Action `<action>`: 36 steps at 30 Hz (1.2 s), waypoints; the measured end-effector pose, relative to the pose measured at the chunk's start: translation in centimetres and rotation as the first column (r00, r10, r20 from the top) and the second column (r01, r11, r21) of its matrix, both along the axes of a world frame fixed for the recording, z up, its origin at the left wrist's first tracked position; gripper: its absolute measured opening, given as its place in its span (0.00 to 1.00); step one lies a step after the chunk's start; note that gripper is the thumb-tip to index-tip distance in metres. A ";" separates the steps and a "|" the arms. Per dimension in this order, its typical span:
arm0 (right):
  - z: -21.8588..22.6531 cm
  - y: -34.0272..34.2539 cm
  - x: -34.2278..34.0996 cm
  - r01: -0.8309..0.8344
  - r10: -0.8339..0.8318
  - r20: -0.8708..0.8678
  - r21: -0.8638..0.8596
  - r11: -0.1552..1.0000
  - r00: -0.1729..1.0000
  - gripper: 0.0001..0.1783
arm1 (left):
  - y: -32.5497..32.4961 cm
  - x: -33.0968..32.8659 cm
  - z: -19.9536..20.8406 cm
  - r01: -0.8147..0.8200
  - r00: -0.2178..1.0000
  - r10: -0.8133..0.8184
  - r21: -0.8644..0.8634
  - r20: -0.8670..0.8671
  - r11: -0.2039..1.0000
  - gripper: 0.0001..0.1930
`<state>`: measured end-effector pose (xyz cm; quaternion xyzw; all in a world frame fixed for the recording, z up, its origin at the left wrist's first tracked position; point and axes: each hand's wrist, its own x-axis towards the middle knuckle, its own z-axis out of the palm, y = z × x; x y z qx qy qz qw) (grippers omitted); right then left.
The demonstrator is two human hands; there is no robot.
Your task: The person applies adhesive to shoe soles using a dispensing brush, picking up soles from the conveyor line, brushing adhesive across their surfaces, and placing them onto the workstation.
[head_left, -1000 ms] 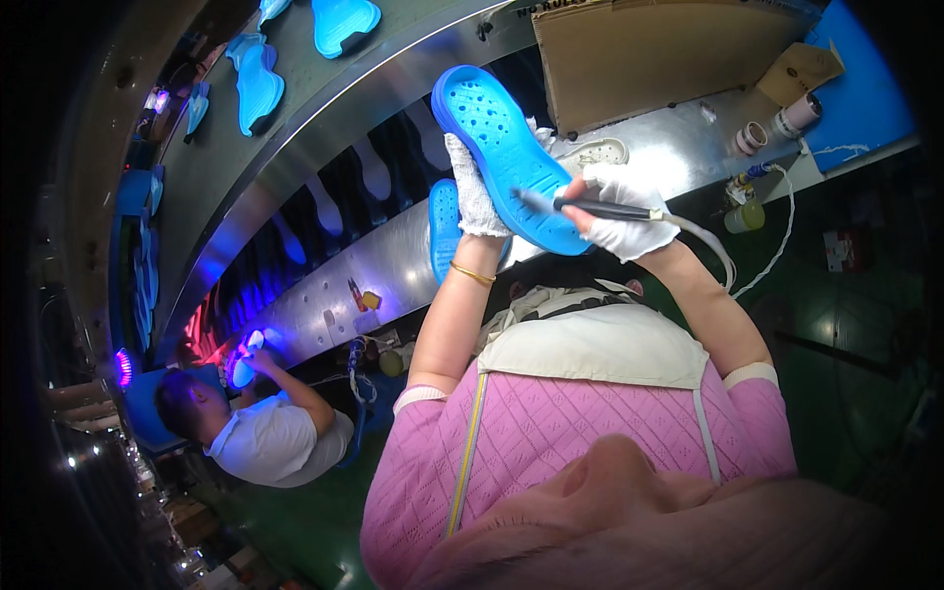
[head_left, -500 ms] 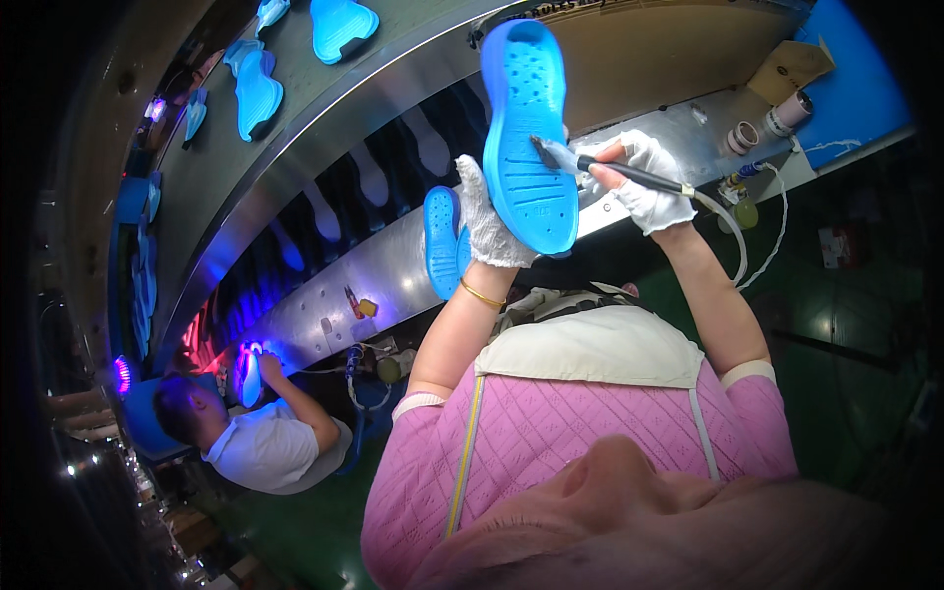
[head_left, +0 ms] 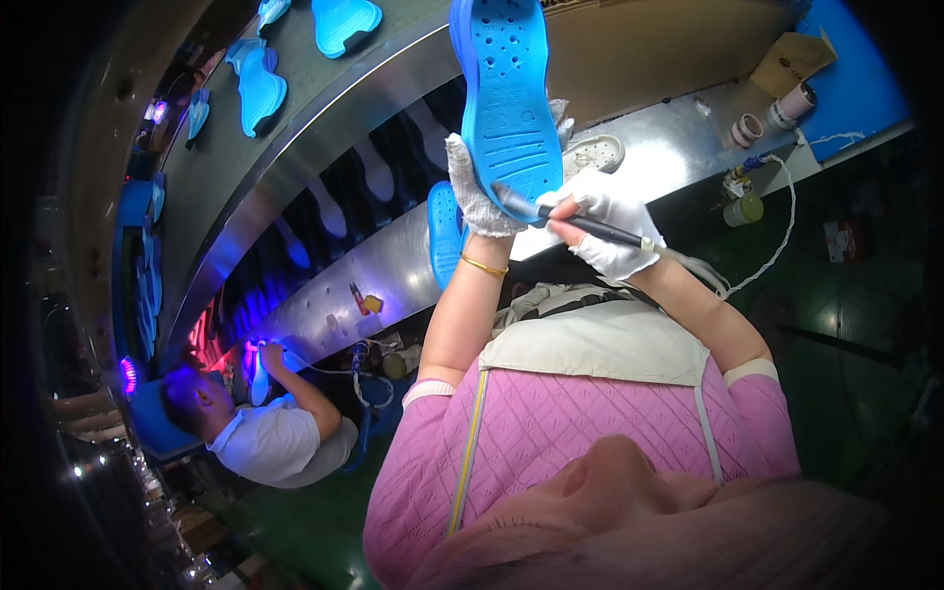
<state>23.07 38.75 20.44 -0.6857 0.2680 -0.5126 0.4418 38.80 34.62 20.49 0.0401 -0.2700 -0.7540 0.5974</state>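
My gloved left hand point(head_left: 478, 197) grips a blue shoe sole point(head_left: 513, 113) by its edges, thumb along the left side and fingertips showing at the right. The sole's grooved, holed face is turned up toward me. In my gloved right hand point(head_left: 618, 224) is a black-handled brush point(head_left: 621, 234) with a pale hose at its rear end. Its bristles touch or hover just over the sole's lower left rim; I cannot tell which. Another blue sole point(head_left: 444, 236) lies on the metal ledge by my left wrist, partly hidden.
A conveyor belt point(head_left: 388, 41) carrying several blue soles curves along the far left. Beyond the metal ledge point(head_left: 393, 258) pale soles stand in dark slots. A pale shoe part point(head_left: 596, 154), a small cup point(head_left: 747, 130) and a cardboard piece point(head_left: 793, 61) sit right. A co-worker point(head_left: 275, 433) works at left.
The held sole has moved up and slightly left. The brush has gone from mid-sole down to its lower left rim, my right hand lowering with it. The pale shoe part has come into view.
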 end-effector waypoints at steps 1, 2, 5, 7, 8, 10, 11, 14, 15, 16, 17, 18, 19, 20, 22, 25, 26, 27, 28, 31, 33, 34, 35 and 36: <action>-0.1 -0.1 0.0 -0.200 0.193 0.056 0.202 0.959 0.980 0.05 | -0.1 0.1 0.1 0.004 1.000 -0.003 0.023 -0.027 1.000 0.50; -0.3 -0.1 -0.1 -0.190 0.151 0.129 0.379 0.906 0.980 0.05 | -0.3 0.2 0.2 0.041 0.998 -0.042 -0.040 -0.037 0.998 0.49; -0.7 -0.7 -0.5 -0.135 -0.005 0.284 0.471 0.872 0.959 0.07 | -0.3 0.5 0.2 -0.015 1.000 0.014 -0.055 -0.021 0.998 0.48; -0.7 -0.9 -0.6 -0.111 0.080 0.178 0.170 0.979 0.981 0.05 | -0.4 0.7 0.3 -0.035 0.999 0.035 -0.053 -0.006 0.998 0.48; -0.7 -0.9 -0.7 -0.137 0.136 0.038 0.025 0.990 0.990 0.06 | -0.5 0.8 0.3 -0.025 1.000 0.025 -0.064 -0.008 0.998 0.48; -0.5 -1.1 -0.7 -0.165 0.167 -0.021 0.051 0.985 0.986 0.06 | -0.6 1.1 0.5 -0.018 0.999 0.021 -0.080 0.037 0.997 0.47; -0.4 -1.1 -0.6 -0.245 0.248 -0.011 0.130 0.961 0.969 0.06 | -0.7 1.2 0.5 -0.004 1.000 0.007 -0.078 0.029 0.997 0.48; -0.1 -0.9 -0.8 -0.150 0.079 0.199 0.372 0.916 0.977 0.06 | -0.9 1.5 0.6 -0.002 1.000 0.003 -0.047 0.020 0.999 0.49; -0.1 -0.7 -0.8 -0.151 0.126 0.103 0.281 0.948 0.987 0.06 | -1.0 1.6 0.6 0.000 0.999 0.001 -0.051 0.032 0.999 0.50; -0.1 -0.5 -0.9 -0.128 0.127 0.015 0.163 0.978 0.992 0.06 | -1.0 1.8 0.6 0.003 0.999 0.000 -0.056 0.044 0.998 0.50; -0.1 -0.2 -0.9 -0.113 0.116 -0.074 0.042 0.993 0.991 0.05 | -1.1 1.9 0.6 0.034 0.999 -0.032 -0.057 0.029 0.998 0.49; 0.0 0.0 -1.1 -0.174 0.181 -0.118 0.066 0.982 0.976 0.06 | -1.2 2.2 0.6 0.064 0.998 -0.064 -0.060 0.013 0.996 0.49; 0.0 0.5 -1.1 -0.204 0.220 -0.086 0.165 0.965 0.972 0.05 | -1.2 2.5 0.7 0.081 0.997 -0.080 -0.067 0.011 0.994 0.49; 0.1 0.5 -1.3 -0.234 0.248 -0.007 0.307 0.922 0.969 0.05 | -1.2 2.5 0.6 0.094 0.996 -0.094 -0.077 0.001 0.993 0.48; 0.3 0.6 -1.3 -0.315 0.272 0.163 0.381 0.869 0.948 0.04 | -1.2 2.9 0.7 0.160 0.985 -0.163 -0.044 -0.059 0.986 0.48; 0.7 -0.3 -1.0 -0.157 0.140 0.097 0.199 0.967 0.985 0.07 | -1.2 3.1 0.8 0.257 0.960 -0.253 0.015 -0.120 0.966 0.45; 0.7 -0.5 -0.7 -0.127 0.113 0.106 0.136 0.983 0.988 0.08 | -1.3 3.1 0.9 0.289 0.950 -0.281 0.035 -0.138 0.957 0.43; 0.7 -1.0 -0.5 -0.100 0.100 0.029 0.011 0.995 0.995 0.09 | -1.4 3.2 0.9 0.271 0.962 -0.268 0.088 -0.051 0.958 0.40; 0.6 -1.3 -0.4 -0.081 0.077 -0.045 -0.117 0.990 0.996 0.09 | -1.7 3.3 0.9 0.239 0.971 -0.239 0.121 -0.007 0.964 0.39; 0.3 -1.9 -0.1 -0.122 0.095 -0.141 -0.191 0.974 0.985 0.10 | -2.6 3.9 1.0 0.211 0.971 -0.231 0.226 0.065 0.951 0.34; 0.1 -2.2 -0.2 -0.205 0.177 -0.175 -0.157 0.966 0.969 0.10 | -3.2 4.2 0.9 0.145 0.961 -0.208 0.307 0.183 0.941 0.31; 0.2 -2.5 -0.3 -0.263 0.243 -0.165 -0.111 0.958 0.956 0.11 | -3.5 4.3 0.9 0.081 0.942 -0.183 0.338 0.282 0.938 0.29; 0.3 -2.8 -0.6 -0.290 0.301 -0.164 0.088 0.953 0.939 0.11 | -3.7 4.4 0.9 -0.001 0.906 -0.159 0.376 0.393 0.927 0.28; 0.5 -3.1 -0.8 -0.315 0.356 -0.128 0.265 0.912 0.926 0.11 | -3.7 4.4 0.9 0.022 0.884 -0.186 0.360 0.429 0.933 0.25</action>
